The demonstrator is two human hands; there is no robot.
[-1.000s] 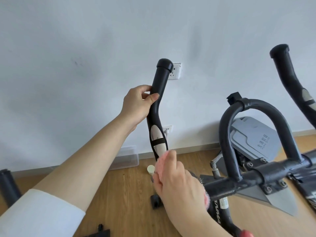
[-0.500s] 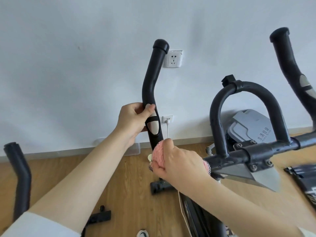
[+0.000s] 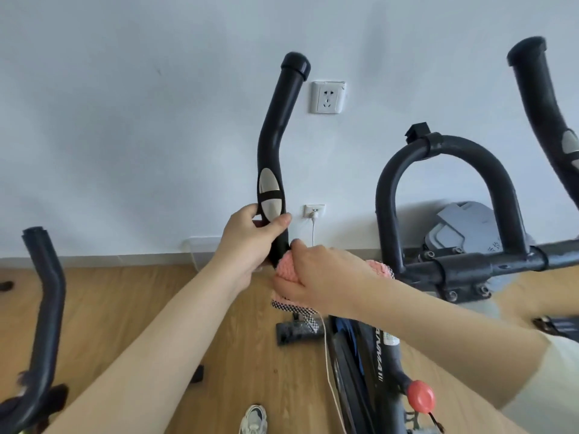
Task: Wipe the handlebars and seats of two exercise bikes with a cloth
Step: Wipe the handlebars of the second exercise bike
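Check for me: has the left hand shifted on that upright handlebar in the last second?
Yes. The left hand slid down the handlebar: from above the silver pad to its lower end, just over the pink cloth.

Wood floor (image 3: 125, 308): bike foot (image 3: 294, 332), sneaker (image 3: 253, 419), clear box (image 3: 198, 249) by wall.

light: bright, soft, even | shadows: faint | edges: wide-angle bending, slight blur
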